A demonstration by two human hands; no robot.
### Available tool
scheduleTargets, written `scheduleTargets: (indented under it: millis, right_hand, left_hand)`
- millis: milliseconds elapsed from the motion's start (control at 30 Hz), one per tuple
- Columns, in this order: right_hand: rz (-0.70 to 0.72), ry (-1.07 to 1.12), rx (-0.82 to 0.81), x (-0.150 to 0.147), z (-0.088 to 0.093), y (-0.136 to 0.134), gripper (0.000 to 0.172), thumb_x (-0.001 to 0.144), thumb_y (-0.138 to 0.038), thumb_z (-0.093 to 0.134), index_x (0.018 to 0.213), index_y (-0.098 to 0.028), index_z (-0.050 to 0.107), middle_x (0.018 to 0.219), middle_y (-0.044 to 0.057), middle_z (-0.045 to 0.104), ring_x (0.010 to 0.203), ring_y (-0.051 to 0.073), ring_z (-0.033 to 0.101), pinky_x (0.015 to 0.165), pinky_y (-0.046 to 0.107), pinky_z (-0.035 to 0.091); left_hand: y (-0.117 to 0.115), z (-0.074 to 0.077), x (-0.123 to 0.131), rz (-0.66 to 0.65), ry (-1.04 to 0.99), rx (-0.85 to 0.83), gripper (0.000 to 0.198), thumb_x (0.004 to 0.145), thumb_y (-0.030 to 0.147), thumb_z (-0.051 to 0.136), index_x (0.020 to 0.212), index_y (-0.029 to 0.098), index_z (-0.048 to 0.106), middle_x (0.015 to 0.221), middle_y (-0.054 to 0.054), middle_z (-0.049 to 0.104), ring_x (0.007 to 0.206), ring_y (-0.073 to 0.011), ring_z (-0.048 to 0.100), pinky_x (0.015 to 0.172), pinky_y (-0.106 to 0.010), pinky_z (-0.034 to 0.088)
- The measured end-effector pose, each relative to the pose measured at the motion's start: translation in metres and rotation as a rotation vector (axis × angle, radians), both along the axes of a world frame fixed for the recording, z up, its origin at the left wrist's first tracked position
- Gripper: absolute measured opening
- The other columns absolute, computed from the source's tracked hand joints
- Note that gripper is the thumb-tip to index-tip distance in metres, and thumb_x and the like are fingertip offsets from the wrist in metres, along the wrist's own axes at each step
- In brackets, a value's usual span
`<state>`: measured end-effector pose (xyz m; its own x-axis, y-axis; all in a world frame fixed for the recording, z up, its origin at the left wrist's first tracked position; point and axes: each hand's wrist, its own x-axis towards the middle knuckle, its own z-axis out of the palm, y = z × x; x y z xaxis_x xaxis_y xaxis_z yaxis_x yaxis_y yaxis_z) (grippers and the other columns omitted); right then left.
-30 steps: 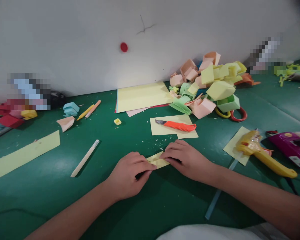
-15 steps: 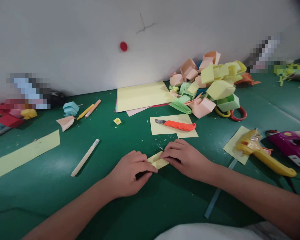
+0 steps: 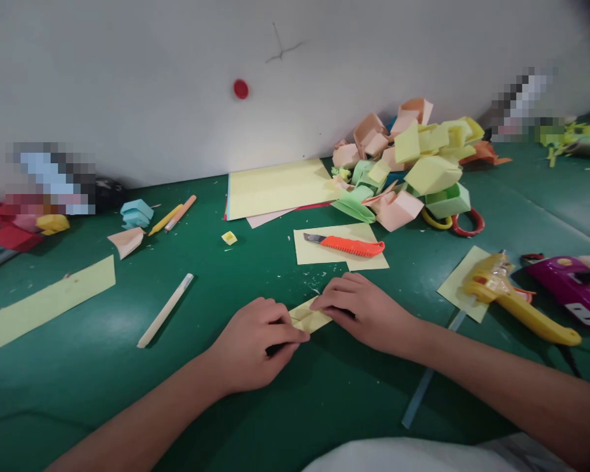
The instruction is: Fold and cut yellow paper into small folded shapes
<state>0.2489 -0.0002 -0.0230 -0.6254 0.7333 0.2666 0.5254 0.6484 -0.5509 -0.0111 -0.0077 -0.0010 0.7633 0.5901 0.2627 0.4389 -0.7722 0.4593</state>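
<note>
A small folded piece of yellow paper (image 3: 311, 317) lies on the green table between my hands. My left hand (image 3: 258, 341) is closed on its left end, with the thumb and fingertips together at its near edge. From the right, my right hand (image 3: 366, 311) pinches the paper's upper right part, its fingertips bent down onto it. Just beyond, an orange cutter (image 3: 351, 246) with its blade out rests on flat yellow paper (image 3: 307, 254). A tiny yellow folded piece (image 3: 229, 238) sits farther left.
Folded paper pieces (image 3: 398, 164) are heaped at the back right, by scissors handles (image 3: 468, 223). A yellow glue gun (image 3: 521, 298) and a purple tool (image 3: 570, 285) lie right. Stacked sheets (image 3: 280, 190) touch the wall. A whitish stick (image 3: 166, 311) and yellow strip (image 3: 49, 303) lie left.
The fold in the small yellow paper lies flatter between my hands. My right fingertips have shifted slightly left along it. The whole view has moved a little.
</note>
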Motion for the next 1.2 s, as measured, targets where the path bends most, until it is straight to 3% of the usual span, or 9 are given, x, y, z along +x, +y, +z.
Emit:
scheduleTargets:
  millis: [133,233,433,600,733,867,1033,1200]
  right_hand:
    - [-0.019,0.019,-0.013,-0.0009,0.0008,-0.0003,0.026,0.100,-0.012,0.051,0.119,-0.024,0.063,0.109,0.004,0.070,0.099,0.020,0.061,0.085,0.037,0.042]
    - [-0.009,0.016,-0.020,-0.0017,0.0027,-0.0002,0.025,0.100,-0.012,0.050,0.118,-0.024,0.062,0.108,0.004,0.070,0.098,0.020,0.061,0.084,0.036,0.041]
    - [-0.004,0.018,-0.026,-0.0009,0.0030,0.0000,0.029,0.100,-0.010,0.048,0.119,-0.024,0.065,0.102,0.005,0.068,0.093,0.020,0.058,0.081,0.036,0.040]
    - [0.004,-0.001,-0.009,0.0018,0.0000,0.0005,0.037,0.097,-0.009,0.050,0.118,-0.030,0.071,0.098,0.005,0.064,0.087,0.020,0.053,0.080,0.037,0.040]
    - [0.016,0.008,-0.005,0.0029,0.0003,0.0009,0.044,0.095,-0.005,0.049,0.123,-0.031,0.072,0.099,0.005,0.063,0.088,0.020,0.053,0.081,0.037,0.040]
    - [0.030,0.011,0.017,0.0037,-0.0008,0.0013,0.045,0.096,-0.005,0.049,0.121,-0.034,0.073,0.097,0.006,0.062,0.087,0.019,0.052,0.080,0.037,0.040]
    - [0.036,0.010,0.050,0.0040,-0.0040,0.0021,0.047,0.094,-0.004,0.051,0.118,-0.035,0.075,0.097,0.005,0.061,0.085,0.019,0.051,0.080,0.036,0.040]
    - [0.025,-0.001,0.048,0.0034,-0.0034,0.0019,0.043,0.094,-0.005,0.052,0.118,-0.034,0.075,0.097,0.005,0.061,0.086,0.019,0.052,0.080,0.036,0.041]
  left_hand:
    - [-0.0011,-0.0010,-0.0010,0.039,0.017,0.030,0.024,0.095,0.018,0.055,0.108,0.026,0.073,0.091,-0.004,0.066,0.080,-0.0173,0.058,0.070,-0.032,0.043]
    - [-0.0022,-0.0021,-0.0020,0.088,0.055,0.035,0.030,0.095,0.019,0.054,0.122,0.027,0.067,0.099,-0.005,0.066,0.085,-0.0187,0.058,0.074,-0.033,0.045]
    - [-0.0029,-0.0002,-0.0026,0.153,0.042,-0.102,0.046,0.094,0.020,0.057,0.139,0.030,0.052,0.101,0.000,0.070,0.090,-0.0178,0.061,0.080,-0.032,0.046]
    - [0.0002,0.0035,-0.0011,0.153,0.035,-0.222,0.043,0.090,0.018,0.061,0.130,0.032,0.057,0.087,0.007,0.071,0.072,-0.0140,0.058,0.071,-0.029,0.041]
    - [0.0039,0.0036,-0.0016,0.108,0.002,-0.234,0.027,0.091,0.017,0.062,0.114,0.030,0.067,0.089,0.005,0.073,0.079,-0.0141,0.063,0.072,-0.029,0.040]
    - [0.0035,0.0021,-0.0025,0.045,0.008,-0.176,0.019,0.093,0.017,0.060,0.102,0.028,0.072,0.090,0.003,0.072,0.083,-0.0151,0.064,0.072,-0.031,0.037]
    - [-0.0004,-0.0003,-0.0009,0.027,0.024,-0.028,0.021,0.094,0.018,0.055,0.100,0.026,0.074,0.076,0.000,0.065,0.070,-0.0156,0.057,0.065,-0.032,0.033]
    - [-0.0027,-0.0017,-0.0002,0.039,-0.014,0.030,0.020,0.094,0.017,0.057,0.099,0.024,0.074,0.079,-0.002,0.065,0.070,-0.0162,0.055,0.064,-0.031,0.036]
